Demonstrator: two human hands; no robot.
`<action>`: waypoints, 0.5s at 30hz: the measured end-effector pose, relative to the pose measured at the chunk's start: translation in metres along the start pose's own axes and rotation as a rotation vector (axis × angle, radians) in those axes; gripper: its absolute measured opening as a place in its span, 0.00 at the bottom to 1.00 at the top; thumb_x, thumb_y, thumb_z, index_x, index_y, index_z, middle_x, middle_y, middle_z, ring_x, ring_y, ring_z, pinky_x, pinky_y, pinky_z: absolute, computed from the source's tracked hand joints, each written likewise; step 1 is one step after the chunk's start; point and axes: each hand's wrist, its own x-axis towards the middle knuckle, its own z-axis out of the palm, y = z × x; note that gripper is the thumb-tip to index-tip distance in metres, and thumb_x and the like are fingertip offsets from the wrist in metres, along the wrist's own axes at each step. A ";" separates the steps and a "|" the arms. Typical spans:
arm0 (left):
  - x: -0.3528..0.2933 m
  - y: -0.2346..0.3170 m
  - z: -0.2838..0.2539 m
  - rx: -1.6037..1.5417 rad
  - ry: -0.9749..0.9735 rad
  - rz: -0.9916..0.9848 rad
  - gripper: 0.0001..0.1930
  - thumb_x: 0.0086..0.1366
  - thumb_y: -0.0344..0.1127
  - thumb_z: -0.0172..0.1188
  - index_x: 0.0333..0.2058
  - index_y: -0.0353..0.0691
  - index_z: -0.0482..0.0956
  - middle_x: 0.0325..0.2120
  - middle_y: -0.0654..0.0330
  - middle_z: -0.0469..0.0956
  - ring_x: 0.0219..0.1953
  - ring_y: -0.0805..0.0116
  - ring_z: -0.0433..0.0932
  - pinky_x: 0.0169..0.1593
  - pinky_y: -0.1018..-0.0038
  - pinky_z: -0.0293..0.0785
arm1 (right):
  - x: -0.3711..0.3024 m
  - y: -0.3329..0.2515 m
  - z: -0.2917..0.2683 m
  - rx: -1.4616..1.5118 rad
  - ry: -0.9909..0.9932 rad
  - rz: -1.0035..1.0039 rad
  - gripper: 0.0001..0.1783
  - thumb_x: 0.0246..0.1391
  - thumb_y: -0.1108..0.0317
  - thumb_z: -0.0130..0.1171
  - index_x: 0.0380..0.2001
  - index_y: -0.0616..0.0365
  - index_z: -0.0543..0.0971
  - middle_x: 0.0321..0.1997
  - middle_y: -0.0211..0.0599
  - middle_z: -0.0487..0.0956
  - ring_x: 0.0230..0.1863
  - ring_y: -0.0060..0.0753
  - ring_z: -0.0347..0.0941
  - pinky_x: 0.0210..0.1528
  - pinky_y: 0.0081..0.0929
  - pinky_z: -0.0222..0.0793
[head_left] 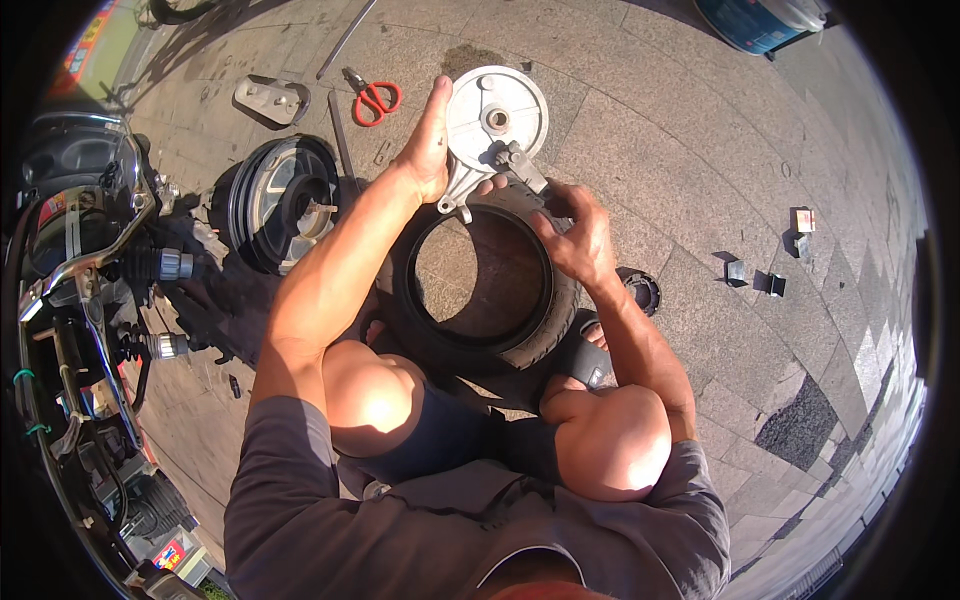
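My left hand (428, 155) holds a round silver drum brake plate (478, 137) from its left side, thumb up along the rim. Its fingertips show below the plate, so the rest of those fingers are hidden behind it. A short metal brake arm (527, 172) juts from the plate's lower right. The curled fingers of my right hand (583, 238) close on the outer end of that arm; the exact contact is partly hidden. Underneath, a black scooter tire (562, 308) lies flat on the paving between my feet.
Left of the tire lie a black wheel rim (245, 205), a metal bar (341, 135), red-handled scissors (374, 104) and a flat metal part (271, 101). A motorbike (95, 260) stands at far left. Small boxes (803, 220), a black ring (642, 292) and a blue bucket (750, 25) sit rightward.
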 end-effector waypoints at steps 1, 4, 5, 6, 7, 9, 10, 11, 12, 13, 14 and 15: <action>0.000 0.000 0.001 0.007 0.013 0.021 0.45 0.64 0.77 0.29 0.61 0.42 0.65 0.40 0.46 0.81 0.23 0.52 0.83 0.19 0.68 0.81 | 0.000 -0.001 0.001 0.003 -0.010 0.028 0.26 0.47 0.65 0.68 0.49 0.68 0.78 0.39 0.50 0.80 0.42 0.46 0.79 0.47 0.37 0.74; 0.000 -0.001 0.000 0.003 0.046 0.018 0.45 0.64 0.77 0.29 0.61 0.43 0.66 0.40 0.47 0.81 0.23 0.53 0.83 0.19 0.68 0.81 | -0.002 -0.005 0.003 0.021 -0.035 0.095 0.25 0.49 0.64 0.68 0.49 0.67 0.78 0.41 0.48 0.81 0.44 0.41 0.80 0.50 0.34 0.74; 0.000 -0.001 0.000 0.007 0.039 0.026 0.45 0.64 0.77 0.29 0.61 0.43 0.66 0.40 0.47 0.81 0.23 0.53 0.83 0.19 0.68 0.81 | -0.002 -0.005 0.003 0.029 -0.039 0.108 0.25 0.49 0.64 0.68 0.49 0.68 0.78 0.41 0.48 0.81 0.44 0.41 0.80 0.50 0.34 0.74; 0.001 -0.001 0.000 0.012 0.032 0.033 0.45 0.64 0.77 0.30 0.61 0.43 0.66 0.40 0.47 0.82 0.23 0.53 0.83 0.19 0.68 0.81 | -0.003 -0.005 0.004 0.037 -0.043 0.120 0.25 0.49 0.64 0.68 0.49 0.68 0.78 0.41 0.47 0.81 0.44 0.41 0.80 0.50 0.34 0.74; 0.001 -0.001 0.001 0.017 0.025 0.041 0.46 0.64 0.77 0.30 0.61 0.43 0.66 0.40 0.47 0.82 0.24 0.53 0.83 0.19 0.68 0.81 | -0.003 -0.004 0.005 0.054 -0.029 0.117 0.26 0.48 0.64 0.68 0.48 0.69 0.78 0.40 0.49 0.81 0.43 0.43 0.79 0.49 0.35 0.74; 0.003 -0.001 0.001 0.035 0.037 0.038 0.46 0.63 0.77 0.30 0.61 0.43 0.67 0.40 0.47 0.82 0.24 0.54 0.83 0.19 0.69 0.81 | -0.004 -0.002 0.008 0.086 -0.001 0.111 0.26 0.46 0.64 0.68 0.47 0.70 0.78 0.38 0.51 0.80 0.42 0.47 0.79 0.47 0.37 0.74; 0.003 -0.001 0.002 0.045 0.043 0.036 0.46 0.63 0.77 0.30 0.60 0.42 0.67 0.40 0.47 0.82 0.24 0.54 0.83 0.19 0.69 0.81 | -0.004 -0.003 0.008 0.099 0.006 0.117 0.26 0.46 0.65 0.68 0.48 0.70 0.77 0.38 0.51 0.80 0.42 0.47 0.79 0.47 0.36 0.74; 0.003 -0.002 0.002 0.046 0.042 0.042 0.46 0.63 0.78 0.30 0.60 0.42 0.67 0.39 0.48 0.82 0.24 0.54 0.83 0.19 0.69 0.82 | -0.004 -0.004 0.008 0.112 0.012 0.123 0.26 0.46 0.65 0.68 0.48 0.70 0.77 0.38 0.51 0.80 0.42 0.46 0.79 0.47 0.36 0.74; 0.004 -0.002 0.003 0.047 0.041 0.048 0.46 0.63 0.78 0.30 0.60 0.42 0.67 0.39 0.48 0.82 0.24 0.54 0.83 0.19 0.69 0.82 | -0.004 -0.004 0.008 0.126 0.018 0.129 0.26 0.46 0.65 0.68 0.48 0.70 0.77 0.39 0.51 0.80 0.42 0.46 0.79 0.48 0.36 0.74; 0.004 -0.002 0.004 0.049 0.040 0.054 0.46 0.63 0.78 0.30 0.60 0.42 0.67 0.39 0.48 0.82 0.24 0.55 0.83 0.20 0.69 0.82 | -0.004 -0.004 0.008 0.127 0.014 0.134 0.26 0.47 0.65 0.68 0.48 0.71 0.77 0.39 0.51 0.80 0.42 0.45 0.79 0.48 0.36 0.74; 0.004 -0.002 0.005 0.052 0.047 0.056 0.46 0.63 0.78 0.30 0.60 0.42 0.68 0.39 0.48 0.82 0.24 0.55 0.83 0.20 0.69 0.82 | -0.003 -0.004 0.007 0.128 0.011 0.138 0.26 0.47 0.65 0.68 0.48 0.71 0.77 0.39 0.50 0.81 0.42 0.45 0.79 0.48 0.36 0.74; 0.003 -0.002 0.007 0.056 0.054 0.059 0.46 0.63 0.78 0.30 0.60 0.42 0.68 0.38 0.48 0.82 0.24 0.55 0.83 0.20 0.70 0.82 | -0.003 -0.004 0.007 0.129 0.008 0.142 0.26 0.47 0.65 0.68 0.48 0.71 0.77 0.39 0.50 0.81 0.42 0.44 0.79 0.48 0.36 0.74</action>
